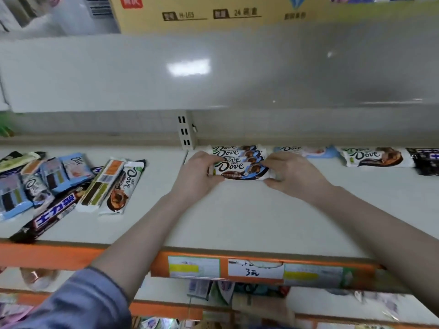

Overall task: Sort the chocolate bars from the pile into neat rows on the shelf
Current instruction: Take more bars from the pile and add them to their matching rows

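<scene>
Partly overlapped Dove bars (240, 160), each hand's grip, left hand (197, 173), right hand (288, 173), pinching front bar (241, 171), fingertips hidden.

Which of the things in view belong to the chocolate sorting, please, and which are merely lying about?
Part of the job:
left hand and right hand, gripping the front Dove bar
Dove row behind it
unsorted pile
shelf

Lying about:
cardboard box overhead
price labels
goods on the lower shelf
</scene>
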{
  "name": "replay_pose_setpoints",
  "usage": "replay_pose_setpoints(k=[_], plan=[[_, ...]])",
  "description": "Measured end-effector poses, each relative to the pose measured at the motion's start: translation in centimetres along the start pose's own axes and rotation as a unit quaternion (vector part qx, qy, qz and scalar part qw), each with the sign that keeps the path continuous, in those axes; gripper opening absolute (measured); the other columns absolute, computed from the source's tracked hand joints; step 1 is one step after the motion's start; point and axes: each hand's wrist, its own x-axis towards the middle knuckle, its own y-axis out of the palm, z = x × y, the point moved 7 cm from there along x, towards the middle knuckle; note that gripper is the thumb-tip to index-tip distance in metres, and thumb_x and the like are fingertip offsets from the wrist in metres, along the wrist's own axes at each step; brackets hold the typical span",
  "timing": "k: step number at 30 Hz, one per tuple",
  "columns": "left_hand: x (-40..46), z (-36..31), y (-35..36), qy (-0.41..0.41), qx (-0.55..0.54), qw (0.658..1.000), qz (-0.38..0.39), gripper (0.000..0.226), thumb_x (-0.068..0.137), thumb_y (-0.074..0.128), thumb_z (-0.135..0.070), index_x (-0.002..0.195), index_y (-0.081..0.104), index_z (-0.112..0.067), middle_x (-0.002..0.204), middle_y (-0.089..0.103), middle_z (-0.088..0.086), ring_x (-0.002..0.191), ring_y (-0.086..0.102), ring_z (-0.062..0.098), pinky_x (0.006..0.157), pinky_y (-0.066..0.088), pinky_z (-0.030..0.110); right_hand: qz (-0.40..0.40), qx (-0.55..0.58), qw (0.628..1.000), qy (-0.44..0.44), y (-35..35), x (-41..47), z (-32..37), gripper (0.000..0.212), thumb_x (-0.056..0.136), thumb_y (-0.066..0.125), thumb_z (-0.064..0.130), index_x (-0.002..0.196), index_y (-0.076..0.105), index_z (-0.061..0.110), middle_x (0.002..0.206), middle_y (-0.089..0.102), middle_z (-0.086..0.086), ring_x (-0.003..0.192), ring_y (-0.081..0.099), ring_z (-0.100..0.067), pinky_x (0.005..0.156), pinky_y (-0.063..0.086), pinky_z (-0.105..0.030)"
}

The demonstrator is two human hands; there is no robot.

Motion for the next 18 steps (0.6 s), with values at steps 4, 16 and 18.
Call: replay_pose_setpoints(k=[4, 16, 18], plan=[[-0.3, 0.7, 0.7, 0.001, -0.016, 1.000, 0.008, 0.048, 0.079, 0.071, -0.020, 0.124, 0.060, -0.015, 0.105, 0.055, 0.009, 0.096, 0.057, 0.025, 0.086, 0.038, 0.021, 0.011, -0.005, 1.000, 0.010, 0.1, 0.4, 0.3, 0.033, 0.068, 0.073, 0.012, 0.101, 0.069, 0.007, 0.094, 0.068, -0.012, 0.084, 0.066, -0.030, 0.074, 0.051, -0.031], [-0.6, 1.3, 0.7, -0.009, -0.001, 1.000, 0.019, 0.046, 0.083, 0.067, -0.025, 0.127, 0.058, -0.018, 0.116, 0.055, 0.008, 0.106, 0.054, 0.024, 0.088, 0.036, 0.023, 0.010, 0.076, 0.990, 0.117, 1.1, 0.2, -0.4, 0.038, 0.080, 0.065, 0.012, 0.118, 0.061, 0.012, 0.119, 0.061, -0.007, 0.108, 0.058, -0.025, 0.089, 0.041, -0.030], [-0.6, 1.4, 0.7, -0.013, -0.008, 1.000, 0.021, 0.046, 0.083, 0.067, -0.024, 0.127, 0.058, -0.017, 0.116, 0.054, 0.008, 0.105, 0.054, 0.024, 0.088, 0.036, 0.023, 0.017, 0.078, 0.989, 0.121, 1.2, 0.2, -0.4, 0.038, 0.081, 0.065, 0.013, 0.118, 0.061, 0.013, 0.119, 0.061, -0.006, 0.109, 0.058, -0.026, 0.090, 0.042, -0.031]])
